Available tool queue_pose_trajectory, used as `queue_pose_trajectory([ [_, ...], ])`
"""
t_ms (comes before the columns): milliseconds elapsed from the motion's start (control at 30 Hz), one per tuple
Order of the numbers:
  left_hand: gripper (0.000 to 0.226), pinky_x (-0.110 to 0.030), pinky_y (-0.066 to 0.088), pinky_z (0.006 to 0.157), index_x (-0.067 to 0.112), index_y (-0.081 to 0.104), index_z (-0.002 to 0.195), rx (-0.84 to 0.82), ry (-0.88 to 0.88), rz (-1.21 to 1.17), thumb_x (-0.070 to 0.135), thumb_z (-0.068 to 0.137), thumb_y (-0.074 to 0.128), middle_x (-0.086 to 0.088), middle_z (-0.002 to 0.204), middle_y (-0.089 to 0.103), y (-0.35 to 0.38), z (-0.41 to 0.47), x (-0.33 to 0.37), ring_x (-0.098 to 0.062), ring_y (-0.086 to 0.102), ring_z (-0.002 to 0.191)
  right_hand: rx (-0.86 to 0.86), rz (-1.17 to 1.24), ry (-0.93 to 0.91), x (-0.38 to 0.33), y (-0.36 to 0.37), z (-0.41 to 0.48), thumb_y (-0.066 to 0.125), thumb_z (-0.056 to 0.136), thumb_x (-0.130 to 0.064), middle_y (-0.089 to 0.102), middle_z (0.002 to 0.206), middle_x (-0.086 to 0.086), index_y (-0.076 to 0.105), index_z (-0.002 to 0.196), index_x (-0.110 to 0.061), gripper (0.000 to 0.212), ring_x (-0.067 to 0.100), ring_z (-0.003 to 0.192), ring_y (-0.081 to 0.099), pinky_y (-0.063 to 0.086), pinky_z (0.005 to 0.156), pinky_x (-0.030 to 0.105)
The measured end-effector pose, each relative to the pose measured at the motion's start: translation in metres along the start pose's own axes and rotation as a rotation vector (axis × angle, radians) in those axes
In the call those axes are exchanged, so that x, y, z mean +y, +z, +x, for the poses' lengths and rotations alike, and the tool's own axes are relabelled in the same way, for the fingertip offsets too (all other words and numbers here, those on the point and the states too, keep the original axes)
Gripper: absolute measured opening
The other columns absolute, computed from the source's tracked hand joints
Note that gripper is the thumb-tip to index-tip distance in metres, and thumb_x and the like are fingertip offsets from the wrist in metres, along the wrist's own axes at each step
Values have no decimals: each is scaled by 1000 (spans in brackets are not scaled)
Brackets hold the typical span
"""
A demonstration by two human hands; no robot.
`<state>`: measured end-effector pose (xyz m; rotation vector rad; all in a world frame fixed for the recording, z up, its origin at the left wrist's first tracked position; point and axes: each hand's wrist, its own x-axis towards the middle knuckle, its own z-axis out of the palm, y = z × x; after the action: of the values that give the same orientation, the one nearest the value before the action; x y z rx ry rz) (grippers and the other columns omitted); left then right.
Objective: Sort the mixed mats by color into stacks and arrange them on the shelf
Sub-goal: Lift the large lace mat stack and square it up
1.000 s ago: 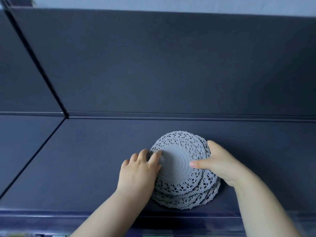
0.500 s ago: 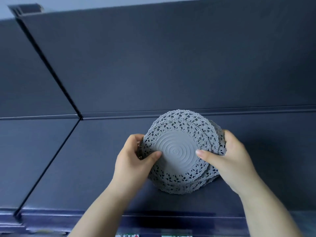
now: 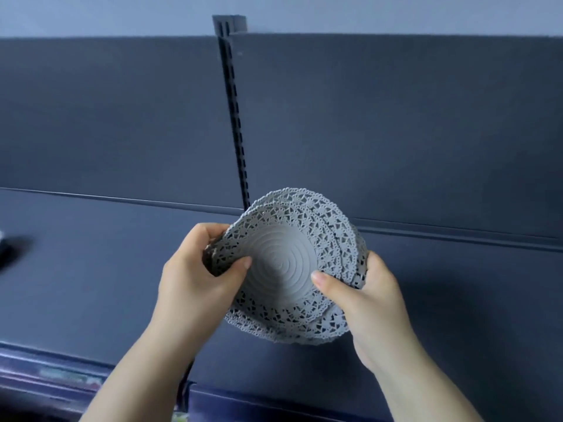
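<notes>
L hand (image 3: pixel 195 278) & R hand (image 3: pixel 365 296) fingers partly hidden behind grey mat stack (image 3: pixel 283 263), thumbs pinching its front; round stack tilted, face twd camera, above shelf (image 3: pixel 91 269).

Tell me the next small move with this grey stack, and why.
Probably lower the stack of grey mats flat onto the shelf board. The left hand and right hand grip its opposite edges, it is tilted, and its lace rims lie fanned out of line.

Left hand (image 3: pixel 195 281) and right hand (image 3: pixel 368 303) fingers lay hidden behind stack of grey round lace-edged mats (image 3: pixel 283 260); mat count unclear. Blurred dark shape (image 3: pixel 13 249) ran off left edge.
</notes>
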<state>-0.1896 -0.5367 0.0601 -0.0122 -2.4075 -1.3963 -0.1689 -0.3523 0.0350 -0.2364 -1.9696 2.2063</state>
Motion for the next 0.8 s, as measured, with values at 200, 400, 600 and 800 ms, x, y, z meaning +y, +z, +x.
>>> queue_pose_trajectory([
  [200,34,-18,41,60,39,56,82,19,-48,106,14,72,76,31,78,62,-102,49,-71,8,57,71,-70,40,59,21,134,2,73,72,0,72,96,-2,60,97,-21,36,17,91,68,51,87,47],
  [400,30,-12,35,53,40,51,83,-125,-95,236,19,75,72,19,74,62,-157,90,-119,7,56,67,-34,-121,122,47,215,2,74,73,-14,70,94,-7,58,94,-25,29,12,90,66,52,85,40],
  [600,33,-13,35,54,35,51,98,-283,-124,314,18,77,69,22,82,56,-166,114,-158,7,51,74,19,-586,83,51,247,4,66,80,-27,53,78,11,38,83,-7,35,12,57,52,38,50,21],
  [800,43,-28,42,78,21,50,124,-378,-82,522,27,84,64,4,108,59,-157,121,-184,-19,51,101,-17,-959,-11,53,258,8,62,84,-37,34,65,-4,25,79,-17,42,10,52,28,20,43,23],
])
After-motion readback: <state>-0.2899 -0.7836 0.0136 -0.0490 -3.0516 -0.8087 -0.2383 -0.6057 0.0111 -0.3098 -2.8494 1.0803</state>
